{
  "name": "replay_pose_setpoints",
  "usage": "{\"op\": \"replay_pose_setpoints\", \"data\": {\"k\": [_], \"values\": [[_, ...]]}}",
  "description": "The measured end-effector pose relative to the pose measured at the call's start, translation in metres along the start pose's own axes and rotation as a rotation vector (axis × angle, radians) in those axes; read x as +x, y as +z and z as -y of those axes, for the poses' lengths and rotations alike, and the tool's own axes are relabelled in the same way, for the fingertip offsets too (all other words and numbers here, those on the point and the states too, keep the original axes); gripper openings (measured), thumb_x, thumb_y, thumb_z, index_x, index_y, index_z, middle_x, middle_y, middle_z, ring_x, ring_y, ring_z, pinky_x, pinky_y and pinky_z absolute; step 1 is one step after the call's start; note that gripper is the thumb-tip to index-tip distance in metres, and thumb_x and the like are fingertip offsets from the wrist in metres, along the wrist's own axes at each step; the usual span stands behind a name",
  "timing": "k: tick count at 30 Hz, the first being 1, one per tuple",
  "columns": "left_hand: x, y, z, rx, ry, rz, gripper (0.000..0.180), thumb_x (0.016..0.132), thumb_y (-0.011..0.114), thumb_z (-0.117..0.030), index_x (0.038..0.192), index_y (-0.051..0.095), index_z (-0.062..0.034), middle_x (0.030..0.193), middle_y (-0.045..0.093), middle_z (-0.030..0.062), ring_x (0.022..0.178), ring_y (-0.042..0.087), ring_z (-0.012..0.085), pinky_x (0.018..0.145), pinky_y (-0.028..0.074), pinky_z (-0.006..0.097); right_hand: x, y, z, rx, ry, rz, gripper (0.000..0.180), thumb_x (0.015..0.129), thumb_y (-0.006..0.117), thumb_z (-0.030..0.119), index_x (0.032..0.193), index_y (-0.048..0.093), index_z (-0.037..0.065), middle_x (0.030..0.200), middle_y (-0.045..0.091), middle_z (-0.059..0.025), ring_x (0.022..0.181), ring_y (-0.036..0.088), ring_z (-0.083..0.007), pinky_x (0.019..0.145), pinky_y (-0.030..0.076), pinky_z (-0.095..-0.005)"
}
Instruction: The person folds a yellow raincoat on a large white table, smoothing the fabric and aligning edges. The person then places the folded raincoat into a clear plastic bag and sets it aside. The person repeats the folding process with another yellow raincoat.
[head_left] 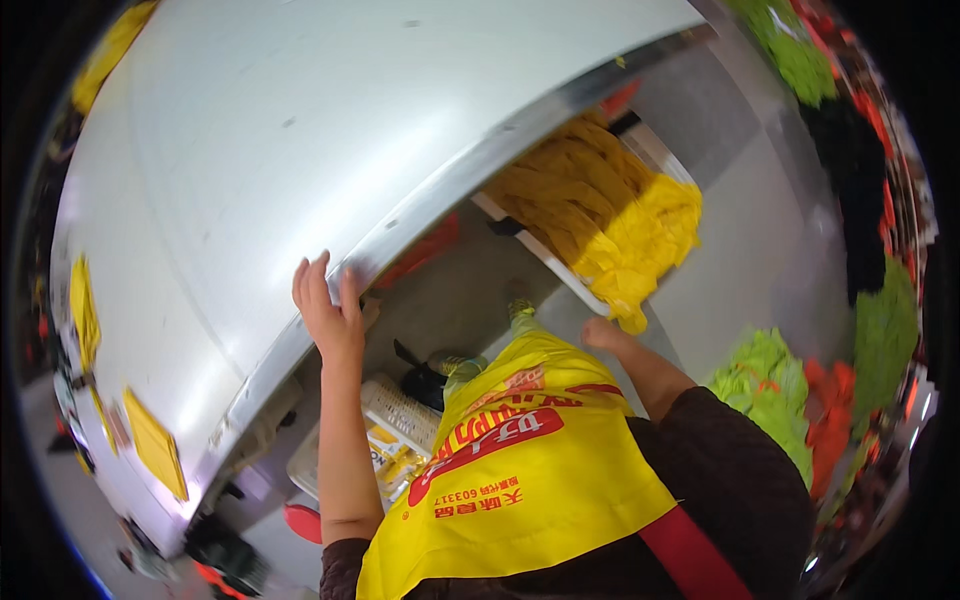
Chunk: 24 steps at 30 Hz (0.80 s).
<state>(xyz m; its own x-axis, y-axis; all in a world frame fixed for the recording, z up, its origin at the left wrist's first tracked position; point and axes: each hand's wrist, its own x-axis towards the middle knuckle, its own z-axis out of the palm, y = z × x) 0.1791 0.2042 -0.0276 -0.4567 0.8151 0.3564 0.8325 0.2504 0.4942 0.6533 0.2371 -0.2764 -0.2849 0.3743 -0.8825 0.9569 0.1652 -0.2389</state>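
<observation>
Left hand [327,305] gripping the metal edge of the wide grey flat-topped table [260,150], fingers curled over the rim. Right hand [603,333] low beside the heap of yellow cloth [610,215] on a white tray, grip impossible to tell. Yellow printed apron [520,480] below.

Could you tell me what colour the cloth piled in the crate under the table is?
Yellow; the cloth shows best in the head view.
</observation>
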Motion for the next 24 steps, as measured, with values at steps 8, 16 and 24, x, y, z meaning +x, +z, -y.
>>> {"op": "replay_pose_setpoints", "data": {"k": [8, 16, 24], "values": [[0.083, 0.165, -0.102, 0.128, 0.134, 0.202, 0.049, 0.080, 0.060, -0.016, 0.124, 0.044, 0.0016, 0.128, 0.040, 0.0229, 0.120, 0.036, 0.0369, 0.101, 0.029, 0.041, 0.091, -0.049, -0.138, 0.317, 0.279, -0.400, 0.031, 0.074, 0.059, 0.024, 0.095, 0.059, 0.001, 0.100, 0.060, -0.0196, 0.094, 0.056, -0.0353, 0.082, 0.045, -0.0397], [0.087, 0.175, -0.102, 0.212, 0.105, 0.238, 0.048, 0.089, 0.043, -0.023, 0.130, 0.039, 0.0002, 0.134, 0.036, 0.0188, 0.124, 0.034, 0.0317, 0.104, 0.025, 0.041, 0.210, -0.047, -0.203, 0.325, 0.457, -0.726, 0.038, 0.075, 0.061, 0.026, 0.104, 0.055, 0.002, 0.103, 0.059, -0.0225, 0.100, 0.055, -0.0352, 0.084, 0.045, -0.0425], [0.090, 0.181, -0.101, 0.276, 0.108, 0.258, 0.059, 0.092, 0.034, -0.041, 0.131, 0.035, 0.0023, 0.133, 0.036, 0.0190, 0.125, 0.034, 0.0312, 0.103, 0.026, 0.042, 0.290, 0.000, -0.239, 0.261, 0.347, -0.342, 0.029, 0.077, 0.055, 0.023, 0.101, 0.061, 0.008, 0.092, 0.064, -0.0160, 0.088, 0.061, -0.0320, 0.077, 0.048, -0.0425]]}}
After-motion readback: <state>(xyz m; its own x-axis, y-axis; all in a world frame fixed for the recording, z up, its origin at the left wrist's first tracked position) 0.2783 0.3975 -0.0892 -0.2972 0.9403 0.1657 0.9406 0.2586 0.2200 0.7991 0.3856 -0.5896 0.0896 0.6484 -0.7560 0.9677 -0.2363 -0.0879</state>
